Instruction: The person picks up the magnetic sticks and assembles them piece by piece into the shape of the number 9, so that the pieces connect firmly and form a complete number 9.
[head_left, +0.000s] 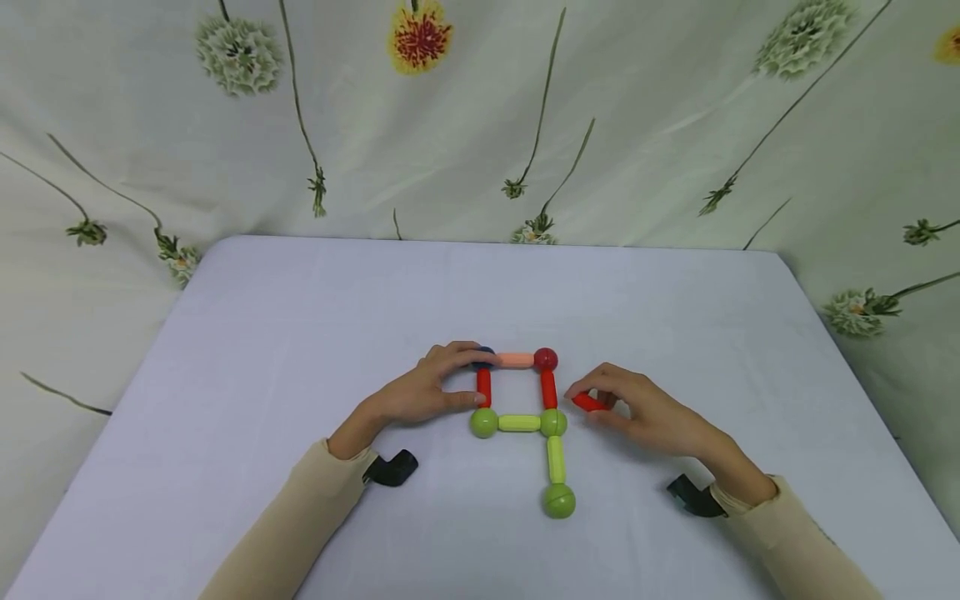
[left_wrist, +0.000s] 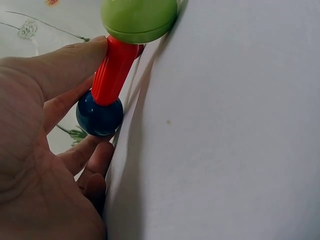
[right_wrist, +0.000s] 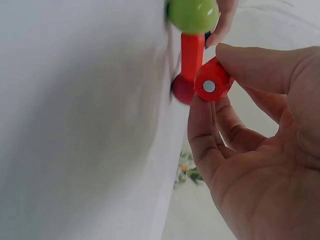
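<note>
A flat figure of magnetic balls and rods lies on the table. Its square has a blue ball (left_wrist: 100,114), a red ball (head_left: 546,359) and two green balls; a light green rod (head_left: 556,460) leads down to another green ball (head_left: 559,502). My left hand (head_left: 431,387) holds the figure's left side, thumb against the left red rod (head_left: 483,387) and fingers at the blue ball. Just right of the square, my right hand (head_left: 637,408) pinches a loose red rod (right_wrist: 212,81) between thumb and fingers. The rod's end, with a round silvery disc, faces the right wrist camera.
A white cloth covers the table (head_left: 300,292). Behind it hangs a pale curtain (head_left: 450,150) with printed flowers. A salmon rod (head_left: 516,360) forms the square's far side, and a light green rod (head_left: 519,423) its near side.
</note>
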